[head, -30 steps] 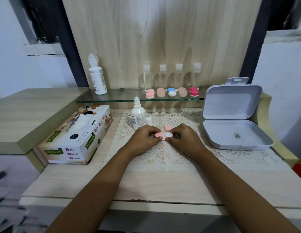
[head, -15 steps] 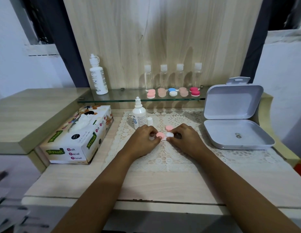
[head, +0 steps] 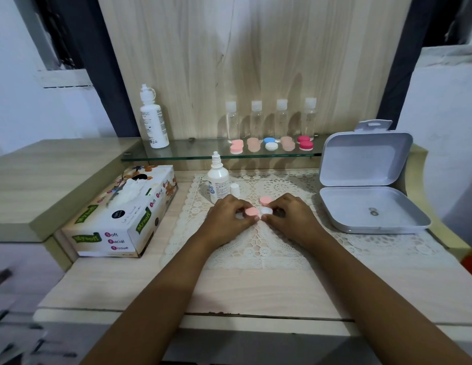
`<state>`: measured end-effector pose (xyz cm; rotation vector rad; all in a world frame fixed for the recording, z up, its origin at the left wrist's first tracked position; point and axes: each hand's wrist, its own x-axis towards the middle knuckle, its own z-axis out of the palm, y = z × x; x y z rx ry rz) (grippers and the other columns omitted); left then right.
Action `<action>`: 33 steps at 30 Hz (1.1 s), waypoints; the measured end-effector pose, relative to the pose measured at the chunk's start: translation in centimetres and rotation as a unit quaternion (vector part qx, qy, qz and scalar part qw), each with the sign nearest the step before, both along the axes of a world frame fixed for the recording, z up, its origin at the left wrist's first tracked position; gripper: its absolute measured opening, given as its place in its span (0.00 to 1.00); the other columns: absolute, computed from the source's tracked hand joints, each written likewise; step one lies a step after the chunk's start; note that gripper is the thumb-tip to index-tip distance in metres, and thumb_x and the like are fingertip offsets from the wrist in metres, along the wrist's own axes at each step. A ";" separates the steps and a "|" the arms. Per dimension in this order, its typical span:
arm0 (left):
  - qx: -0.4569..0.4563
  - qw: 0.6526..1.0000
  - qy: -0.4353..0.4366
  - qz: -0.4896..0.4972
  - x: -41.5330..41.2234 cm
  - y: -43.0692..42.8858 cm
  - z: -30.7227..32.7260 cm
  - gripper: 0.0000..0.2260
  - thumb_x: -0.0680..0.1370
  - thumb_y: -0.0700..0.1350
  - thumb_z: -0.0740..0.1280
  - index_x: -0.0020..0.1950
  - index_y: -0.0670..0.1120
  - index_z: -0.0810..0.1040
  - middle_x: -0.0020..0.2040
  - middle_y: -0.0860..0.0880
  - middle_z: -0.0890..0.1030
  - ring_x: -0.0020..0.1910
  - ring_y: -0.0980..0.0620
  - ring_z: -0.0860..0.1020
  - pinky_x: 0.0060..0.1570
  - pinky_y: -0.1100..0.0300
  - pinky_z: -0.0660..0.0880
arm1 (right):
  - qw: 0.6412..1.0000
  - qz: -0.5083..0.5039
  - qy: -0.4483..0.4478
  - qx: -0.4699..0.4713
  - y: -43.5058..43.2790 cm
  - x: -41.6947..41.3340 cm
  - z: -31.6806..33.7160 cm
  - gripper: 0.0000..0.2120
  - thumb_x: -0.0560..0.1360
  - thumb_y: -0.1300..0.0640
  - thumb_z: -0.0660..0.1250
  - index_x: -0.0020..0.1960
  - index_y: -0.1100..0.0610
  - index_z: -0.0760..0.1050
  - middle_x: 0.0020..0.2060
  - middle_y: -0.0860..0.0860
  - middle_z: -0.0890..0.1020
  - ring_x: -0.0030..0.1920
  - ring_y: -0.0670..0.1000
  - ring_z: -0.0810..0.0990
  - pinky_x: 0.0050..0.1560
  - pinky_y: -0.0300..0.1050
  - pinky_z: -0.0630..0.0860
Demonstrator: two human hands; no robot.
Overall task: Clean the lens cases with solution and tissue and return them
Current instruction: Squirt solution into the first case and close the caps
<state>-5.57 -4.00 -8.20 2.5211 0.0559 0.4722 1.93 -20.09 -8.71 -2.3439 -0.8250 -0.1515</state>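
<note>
On the lace mat (head: 261, 248) my left hand (head: 228, 219) pinches a pink cap (head: 252, 212) of a lens case. My right hand (head: 293, 218) holds the white part (head: 266, 211) of the same case right beside it. A second pink cap (head: 265, 200) lies loose just behind them. The small solution bottle (head: 217, 184) stands uncapped behind my left hand, its white cap (head: 235, 190) beside it. A tissue box (head: 124, 213) sits to the left.
A glass shelf (head: 192, 152) at the back carries several lens cases (head: 271, 144), a tall white bottle (head: 153, 119) and several clear bottles (head: 282, 119). An open grey box (head: 372, 209) stands at the right.
The pink cap in my left hand has shifted slightly left, away from the white part, baring a white rim under my fingers. The camera drifted a little.
</note>
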 end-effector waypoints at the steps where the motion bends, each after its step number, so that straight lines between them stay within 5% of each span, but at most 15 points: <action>1: -0.004 1.000 -0.002 0.001 0.0 -0.1 0.1 0.14 0.74 0.51 0.69 0.57 0.48 0.80 0.51 0.49 0.77 0.53 0.53 0.74 0.54 0.55 0.71 | 1.000 0.000 -0.001 -0.001 0.0 0.0 0.0 0.17 0.71 0.48 0.70 0.58 0.54 0.79 0.52 0.53 0.78 0.55 0.54 0.74 0.53 0.47 0.70; 6: 0.021 0.999 0.021 -0.027 -0.1 0.0 0.2 0.16 0.77 0.47 0.66 0.64 0.48 0.76 0.55 0.47 0.78 0.55 0.50 0.74 0.58 0.52 0.71 | 1.000 0.001 -0.005 -0.003 0.0 0.1 -0.1 0.18 0.71 0.48 0.70 0.57 0.55 0.79 0.52 0.54 0.78 0.54 0.55 0.74 0.52 0.47 0.70; 9: -0.010 1.000 0.016 -0.011 -0.2 -0.1 0.1 0.20 0.77 0.47 0.67 0.68 0.47 0.72 0.57 0.49 0.78 0.58 0.52 0.74 0.60 0.59 0.69 | 1.000 0.002 -0.006 -0.004 0.0 0.0 -0.1 0.18 0.71 0.48 0.70 0.57 0.55 0.79 0.52 0.54 0.78 0.55 0.55 0.74 0.54 0.49 0.70; 12: -0.027 1.000 0.005 0.011 -0.1 -0.1 0.1 0.20 0.74 0.49 0.70 0.64 0.45 0.75 0.54 0.50 0.76 0.54 0.56 0.74 0.52 0.66 0.67 | 1.000 0.000 -0.006 -0.003 0.0 0.1 0.0 0.17 0.72 0.48 0.69 0.57 0.55 0.79 0.53 0.54 0.78 0.55 0.55 0.74 0.55 0.50 0.70; 18: -0.008 0.999 -0.017 0.026 0.1 -0.1 0.0 0.15 0.71 0.53 0.73 0.51 0.43 0.80 0.47 0.50 0.77 0.47 0.55 0.75 0.45 0.63 0.70 | 1.000 0.003 -0.004 -0.002 -0.1 0.0 -0.1 0.17 0.72 0.48 0.69 0.58 0.54 0.79 0.53 0.54 0.78 0.55 0.54 0.74 0.56 0.50 0.70; 33: 0.092 0.995 -0.020 -0.031 0.3 0.1 -0.4 0.13 0.77 0.45 0.66 0.60 0.42 0.78 0.53 0.45 0.77 0.54 0.48 0.73 0.53 0.57 0.68 | 1.000 0.002 -0.009 -0.015 0.1 -0.1 0.1 0.14 0.72 0.48 0.69 0.54 0.52 0.80 0.51 0.53 0.78 0.53 0.55 0.74 0.51 0.49 0.70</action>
